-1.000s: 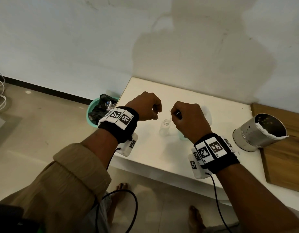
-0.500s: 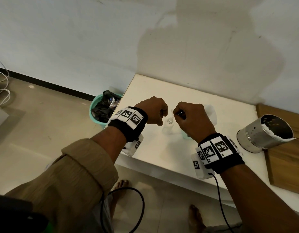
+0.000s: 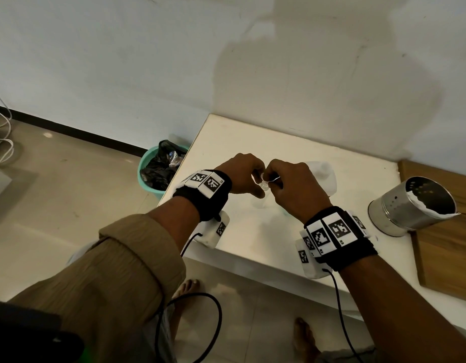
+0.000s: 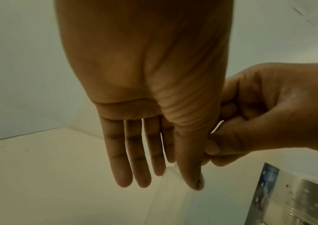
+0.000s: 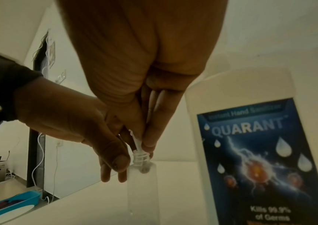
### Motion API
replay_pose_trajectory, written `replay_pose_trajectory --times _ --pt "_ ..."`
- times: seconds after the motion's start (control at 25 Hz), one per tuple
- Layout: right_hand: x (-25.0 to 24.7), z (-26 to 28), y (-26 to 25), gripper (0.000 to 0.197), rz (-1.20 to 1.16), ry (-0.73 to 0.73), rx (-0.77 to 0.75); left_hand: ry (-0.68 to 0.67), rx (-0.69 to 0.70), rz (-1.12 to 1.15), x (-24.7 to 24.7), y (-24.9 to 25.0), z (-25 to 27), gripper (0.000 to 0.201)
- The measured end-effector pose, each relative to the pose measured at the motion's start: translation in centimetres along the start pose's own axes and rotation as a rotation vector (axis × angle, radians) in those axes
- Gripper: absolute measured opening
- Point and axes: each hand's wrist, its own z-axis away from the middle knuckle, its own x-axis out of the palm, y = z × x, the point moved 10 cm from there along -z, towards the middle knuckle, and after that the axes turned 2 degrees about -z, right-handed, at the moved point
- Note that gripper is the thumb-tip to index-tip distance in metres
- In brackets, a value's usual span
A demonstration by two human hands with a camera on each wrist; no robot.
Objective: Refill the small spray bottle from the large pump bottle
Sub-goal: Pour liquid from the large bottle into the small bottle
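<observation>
Left hand [image 5: 73, 120] pinching small spray bottle [image 5: 142, 190] at neck; right hand [image 5: 144, 64] gripping spray-head dip tube [image 5: 137, 143]. Light, clear, tippy; best held around body.

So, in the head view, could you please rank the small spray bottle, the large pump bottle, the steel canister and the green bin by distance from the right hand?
1. Small spray bottle: at the right hand's fingertips, to its left.
2. Large pump bottle: just behind the hand.
3. Steel canister: farther right, at the table edge.
4. Green bin: on the floor, far left.
</observation>
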Motion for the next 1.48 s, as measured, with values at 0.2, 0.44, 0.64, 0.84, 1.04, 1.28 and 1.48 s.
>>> replay_pose_trajectory --times 0.2,0.44,0.64,0.84,1.04,1.28,1.48 --pt "0.5 0.0 0.1 0.014 0.107 -0.014 0.002 0.026 -0.009 0.085 0.2 -0.2 -0.2 0.034" --pt "0.8 0.0 0.0 0.020 0.140 -0.026 0.002 0.041 0.003 0.125 0.4 -0.1 -0.1 0.026" --pt "0.7 0.0 -0.1 0.023 0.136 -0.033 0.007 0.046 0.006 0.131 0.4 0.1 0.0 0.020" --pt "-1.1 0.4 -1.0 0.020 0.045 -0.003 0.006 0.051 -0.012 0.124 0.1 -0.1 -0.1 0.024" --pt "-8.0 1.1 -2.3 0.027 -0.130 0.100 -0.012 0.058 -0.026 0.098 -0.1 -0.1 -0.3 0.027" --pt "-15.1 2.4 2.2 0.035 -0.126 0.223 0.077 0.064 -0.036 0.092 -0.4 0.4 -0.2 0.028" --pt "-14.0 3.0 7.3 0.052 -0.046 0.061 0.184 0.069 -0.022 0.089 -0.7 1.3 -0.7 0.030"
